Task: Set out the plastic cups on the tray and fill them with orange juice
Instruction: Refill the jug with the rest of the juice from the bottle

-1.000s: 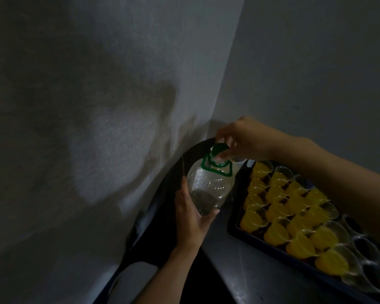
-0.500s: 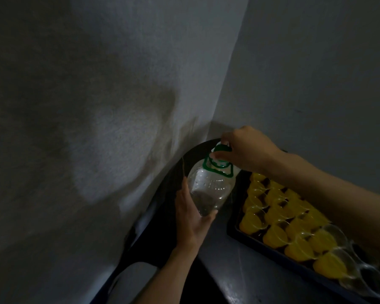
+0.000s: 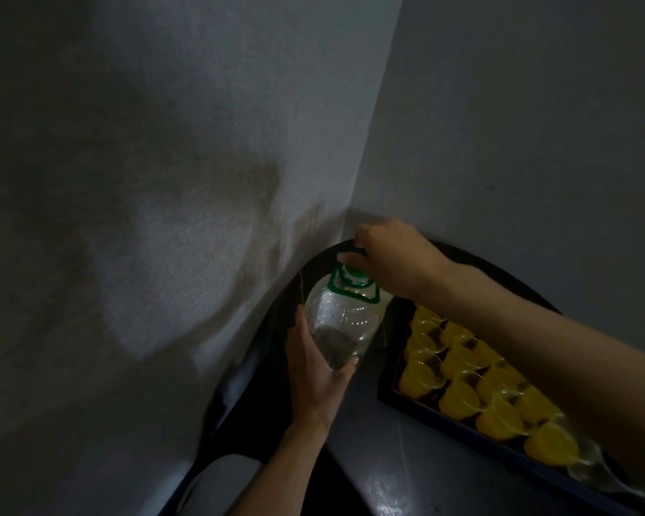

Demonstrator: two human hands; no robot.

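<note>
A large clear plastic bottle (image 3: 341, 322) with a green handle ring stands near the wall corner, almost empty. My left hand (image 3: 315, 370) grips its lower body from the left. My right hand (image 3: 386, 251) pinches the green cap at the bottle's mouth. To the right lies a dark tray (image 3: 417, 407) packed with several clear plastic cups of orange juice (image 3: 458, 400). My right forearm crosses over the tray and hides its far cups. At least one cup (image 3: 592, 467) at the near right looks empty.
Two grey walls meet in a corner just behind the bottle. A dark curved tabletop (image 3: 276, 351) carries the bottle and the tray. A pale rounded seat (image 3: 220, 482) shows below the table's left edge.
My right hand has shifted left and up on the cap, and the view has swung, so my forearm now covers more of the tray. The left hand keeps its grip on the bottle.
</note>
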